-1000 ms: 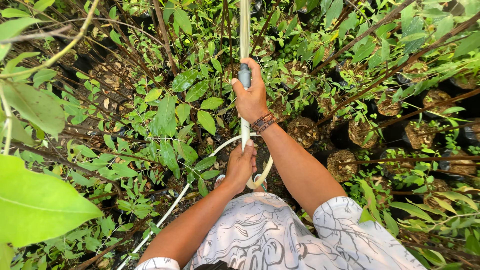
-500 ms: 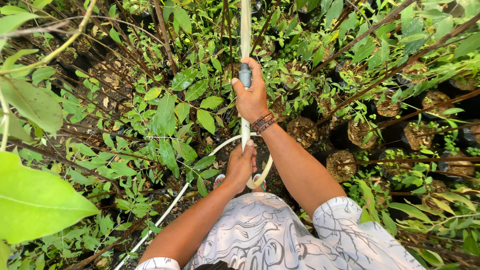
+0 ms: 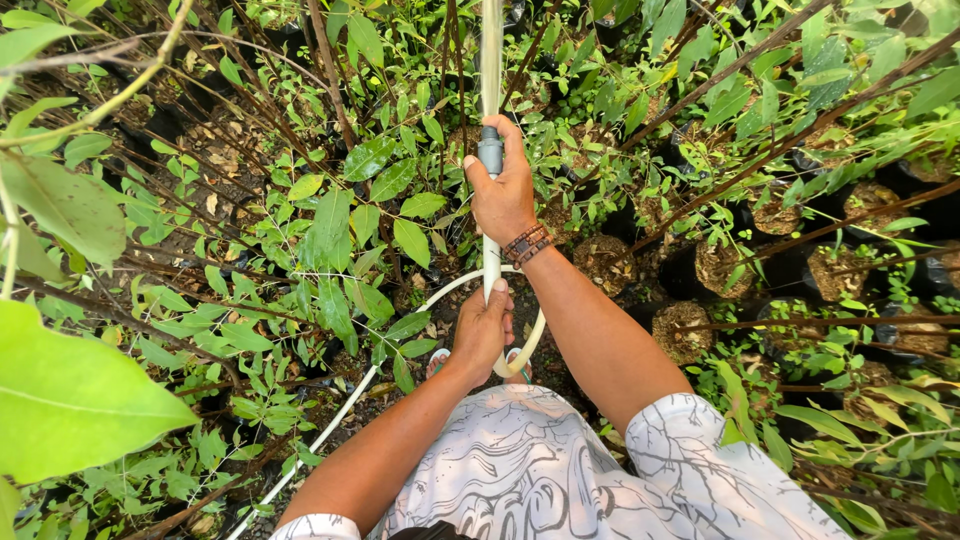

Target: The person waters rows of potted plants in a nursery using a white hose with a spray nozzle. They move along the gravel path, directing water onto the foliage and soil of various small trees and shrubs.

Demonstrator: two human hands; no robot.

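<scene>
Black pots [image 3: 690, 330] on the right, each holding soil and a thin sapling stem. Nothing has shifted since a moment ago; both arms sit as before. Right hand [image 3: 503, 190] closed round the pale wand [image 3: 490, 60] at its grey fitting, held upright among the leaves. Left hand [image 3: 483, 330] wrapped round the wand's lower end, where the hose [image 3: 340, 420] loops away.

Dense green saplings [image 3: 330, 250] throughout; black nursery pots [image 3: 690, 330] with dry soil at right; large blurred leaf [image 3: 70, 400] lower left
</scene>
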